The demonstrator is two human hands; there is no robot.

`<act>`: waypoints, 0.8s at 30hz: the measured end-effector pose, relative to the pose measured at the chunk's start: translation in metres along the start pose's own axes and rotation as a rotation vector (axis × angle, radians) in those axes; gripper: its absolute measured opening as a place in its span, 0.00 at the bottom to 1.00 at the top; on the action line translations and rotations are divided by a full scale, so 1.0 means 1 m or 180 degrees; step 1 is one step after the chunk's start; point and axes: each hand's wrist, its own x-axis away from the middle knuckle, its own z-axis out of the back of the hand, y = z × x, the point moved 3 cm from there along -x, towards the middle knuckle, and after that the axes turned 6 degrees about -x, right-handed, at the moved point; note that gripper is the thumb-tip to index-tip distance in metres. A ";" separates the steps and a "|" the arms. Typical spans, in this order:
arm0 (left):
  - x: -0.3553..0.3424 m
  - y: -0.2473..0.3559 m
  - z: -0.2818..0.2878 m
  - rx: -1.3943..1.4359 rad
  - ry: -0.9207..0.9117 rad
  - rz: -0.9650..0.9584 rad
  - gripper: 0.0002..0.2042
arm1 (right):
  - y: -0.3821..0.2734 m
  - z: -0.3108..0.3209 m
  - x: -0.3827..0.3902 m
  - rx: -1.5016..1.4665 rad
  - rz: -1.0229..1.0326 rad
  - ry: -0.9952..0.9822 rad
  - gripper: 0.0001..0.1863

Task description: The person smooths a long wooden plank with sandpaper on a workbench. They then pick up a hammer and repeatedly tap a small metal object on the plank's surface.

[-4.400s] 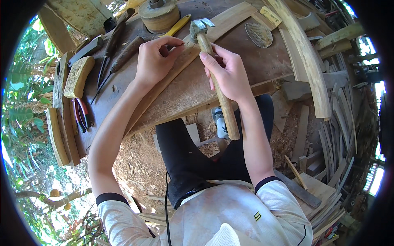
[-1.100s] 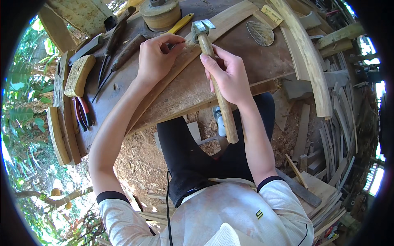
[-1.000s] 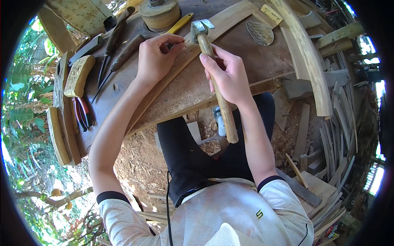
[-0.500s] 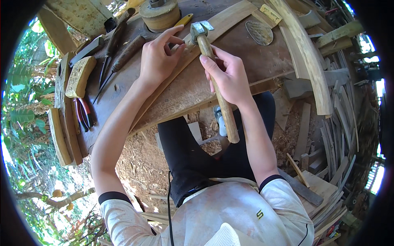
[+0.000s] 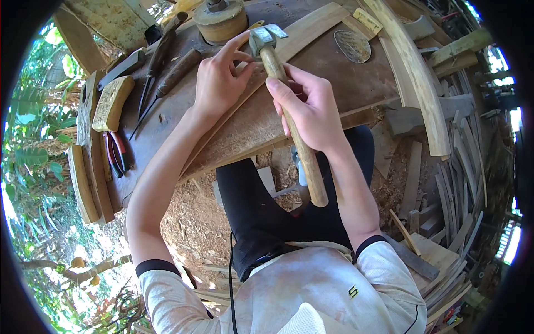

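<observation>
My right hand point(image 5: 305, 106) grips a hammer point(image 5: 295, 133) by its pale wooden handle; the metal head point(image 5: 262, 40) is tilted over a flat wooden strip point(image 5: 311, 30) on the workbench point(image 5: 339, 83). Just left of the head is my left hand point(image 5: 222, 78), index finger raised and reaching toward the head, the other fingers curled near the thumb at the strip; what they hold, if anything, is too small to make out. Beyond sit a round wooden block point(image 5: 219, 22) and a yellow handle, mostly hidden behind the hammer and left hand.
Long-handled tools point(image 5: 172, 80), a yellowish block point(image 5: 111, 103) and red-black pliers point(image 5: 115, 153) lie left. An oval metal piece point(image 5: 351, 45) and a long pale board point(image 5: 423, 100) are right. Offcuts point(image 5: 456, 178) pile beside the bench; plants point(image 5: 33, 156) border the left.
The hammer head has shifted slightly left and up, its handle end lower. My left index finger has lifted from its earlier pinch toward the head, and that hand has moved slightly right.
</observation>
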 end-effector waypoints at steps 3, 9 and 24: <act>-0.001 0.003 -0.001 0.0006 -0.0025 0.0020 0.32 | -0.001 0.000 0.004 -0.0147 0.0318 0.0113 0.22; -0.001 0.001 0.000 0.0035 0.0021 0.0049 0.32 | 0.001 -0.001 0.000 -0.0156 0.0100 0.0079 0.21; -0.001 0.002 -0.001 0.0089 0.0006 0.0070 0.32 | 0.002 -0.001 0.002 -0.0067 0.0307 0.0244 0.21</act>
